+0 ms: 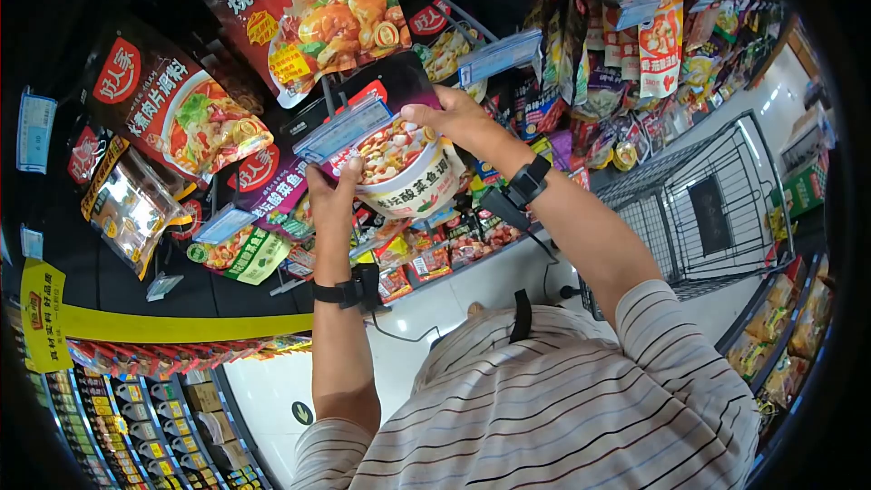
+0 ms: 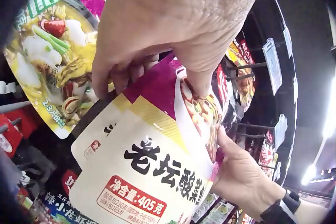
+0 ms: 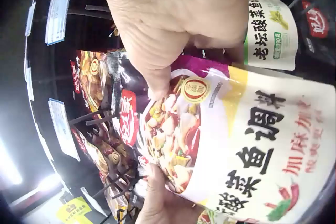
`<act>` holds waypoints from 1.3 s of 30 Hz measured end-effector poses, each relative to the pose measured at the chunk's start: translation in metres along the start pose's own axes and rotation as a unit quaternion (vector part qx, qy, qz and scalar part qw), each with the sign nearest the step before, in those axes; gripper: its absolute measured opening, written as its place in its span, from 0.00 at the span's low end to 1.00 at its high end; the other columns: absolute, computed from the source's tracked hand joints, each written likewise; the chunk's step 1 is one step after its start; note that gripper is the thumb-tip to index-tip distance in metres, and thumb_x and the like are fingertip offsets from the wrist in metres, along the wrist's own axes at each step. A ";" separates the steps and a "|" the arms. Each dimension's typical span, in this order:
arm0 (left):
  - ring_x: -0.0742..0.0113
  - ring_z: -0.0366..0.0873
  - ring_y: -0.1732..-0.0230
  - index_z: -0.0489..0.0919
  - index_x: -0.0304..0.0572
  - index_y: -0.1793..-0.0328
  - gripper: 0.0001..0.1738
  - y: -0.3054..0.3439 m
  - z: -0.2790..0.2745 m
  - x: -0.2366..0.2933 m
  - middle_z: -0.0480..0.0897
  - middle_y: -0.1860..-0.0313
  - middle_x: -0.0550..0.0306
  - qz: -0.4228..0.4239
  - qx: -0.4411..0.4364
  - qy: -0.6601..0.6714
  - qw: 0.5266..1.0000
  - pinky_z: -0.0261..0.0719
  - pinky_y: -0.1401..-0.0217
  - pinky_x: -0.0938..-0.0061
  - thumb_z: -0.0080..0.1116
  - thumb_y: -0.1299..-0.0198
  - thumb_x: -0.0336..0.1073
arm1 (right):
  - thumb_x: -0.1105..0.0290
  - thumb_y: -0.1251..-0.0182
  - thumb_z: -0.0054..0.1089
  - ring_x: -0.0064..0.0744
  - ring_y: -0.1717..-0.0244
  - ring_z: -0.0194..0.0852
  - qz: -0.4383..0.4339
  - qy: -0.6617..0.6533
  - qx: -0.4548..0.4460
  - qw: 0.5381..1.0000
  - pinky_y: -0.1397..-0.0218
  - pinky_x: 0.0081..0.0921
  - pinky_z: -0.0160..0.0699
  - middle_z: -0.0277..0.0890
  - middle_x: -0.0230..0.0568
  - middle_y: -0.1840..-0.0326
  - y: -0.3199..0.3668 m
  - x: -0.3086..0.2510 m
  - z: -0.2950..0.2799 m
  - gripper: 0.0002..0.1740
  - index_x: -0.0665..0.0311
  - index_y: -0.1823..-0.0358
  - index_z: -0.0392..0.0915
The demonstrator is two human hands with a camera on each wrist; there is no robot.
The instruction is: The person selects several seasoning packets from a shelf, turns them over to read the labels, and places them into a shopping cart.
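Observation:
A white and purple pouch with a picture of a food bowl [image 1: 413, 186] is held between both hands in front of the shelf hooks. The left hand [image 1: 334, 204] grips its left edge, thumb on the printed front. At the upper right edge, the right hand [image 1: 467, 122] pinches it the same way. Up close in the left wrist view, the left hand [image 2: 178, 19] bends its fingers behind the pouch [image 2: 142, 166]. The right wrist view has the right hand's [image 3: 178, 24] thumb pressing on the pouch [image 3: 252, 129], its other fingers partly hidden.
Large seasoning pouches [image 1: 318, 23] hang on hooks above and to the left. Price tags [image 1: 499, 59] stick out from the hooks near the hands. A wire shopping cart [image 1: 699, 209] stands at the right, and lower shelves [image 1: 136, 417] line the bottom left.

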State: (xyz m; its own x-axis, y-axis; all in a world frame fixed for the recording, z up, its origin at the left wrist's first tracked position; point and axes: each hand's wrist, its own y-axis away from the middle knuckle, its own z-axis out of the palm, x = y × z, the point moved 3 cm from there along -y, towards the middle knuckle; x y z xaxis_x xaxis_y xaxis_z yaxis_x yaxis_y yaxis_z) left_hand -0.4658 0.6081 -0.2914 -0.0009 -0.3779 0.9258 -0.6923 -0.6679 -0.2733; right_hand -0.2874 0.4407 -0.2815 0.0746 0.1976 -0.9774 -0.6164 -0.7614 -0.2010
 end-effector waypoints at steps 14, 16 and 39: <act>0.76 0.76 0.50 0.80 0.37 0.42 0.18 0.032 0.003 0.036 0.83 0.50 0.61 -0.016 0.008 0.129 0.991 0.73 0.43 0.76 0.60 0.29 0.42 | 0.61 0.28 0.63 0.18 0.51 0.77 -0.016 -0.059 0.014 0.998 0.45 0.22 0.78 0.83 0.34 0.52 0.037 -0.011 0.006 0.21 0.67 0.41 0.78; 0.76 0.76 0.50 0.81 0.37 0.43 0.17 0.036 -0.002 0.033 0.84 0.51 0.61 -0.034 0.009 0.124 0.992 0.73 0.44 0.77 0.59 0.28 0.42 | 0.60 0.28 0.64 0.18 0.52 0.77 -0.004 -0.023 0.017 1.000 0.46 0.22 0.78 0.83 0.33 0.52 0.039 -0.009 0.005 0.21 0.67 0.42 0.78; 0.75 0.82 0.54 0.80 0.37 0.44 0.15 0.063 -0.009 0.068 0.86 0.51 0.58 -0.041 -0.013 0.294 0.955 0.79 0.47 0.77 0.57 0.27 0.40 | 0.63 0.31 0.66 0.17 0.61 0.81 0.034 -0.113 0.003 0.993 0.57 0.19 0.81 0.84 0.34 0.60 0.080 -0.063 0.010 0.17 0.71 0.51 0.80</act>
State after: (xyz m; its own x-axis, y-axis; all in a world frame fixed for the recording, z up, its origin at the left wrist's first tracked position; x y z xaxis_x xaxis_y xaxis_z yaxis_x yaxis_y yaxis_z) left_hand -0.5162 0.5458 -0.2431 -0.3460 0.1060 0.9322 -0.7257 -0.6601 -0.1943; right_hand -0.3495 0.3737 -0.2348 -0.1438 0.2798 -0.9492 -0.6185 -0.7742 -0.1345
